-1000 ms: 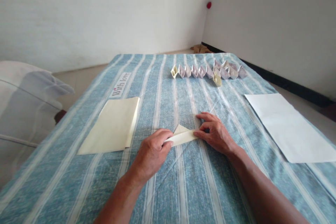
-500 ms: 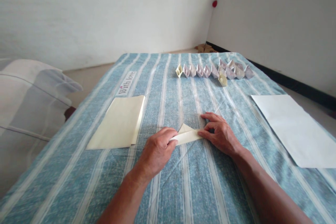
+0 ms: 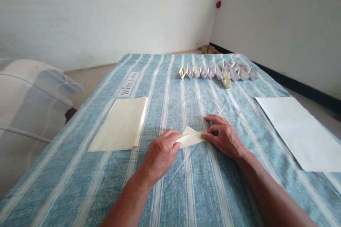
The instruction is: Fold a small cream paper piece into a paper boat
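Observation:
A small cream folded paper (image 3: 190,137), a flat strip with a triangle peak behind it, lies on the blue striped cloth (image 3: 170,191). My left hand (image 3: 161,153) is curled, its fingertips pinching the paper's left end. My right hand (image 3: 224,135) presses the paper's right end with thumb and bent fingers. Both hands rest on the cloth on either side of the paper.
A stack of cream sheets (image 3: 120,125) lies to the left, and a white sheet (image 3: 301,131) to the right. A row of several folded paper boats (image 3: 217,72) stands at the far end. A pale pillow (image 3: 29,92) sits at the left edge. White walls close the room behind.
The hands and the folded paper have barely moved; my left fingers have crept slightly right along the strip. The view shifted a little between the earliest frame and now.

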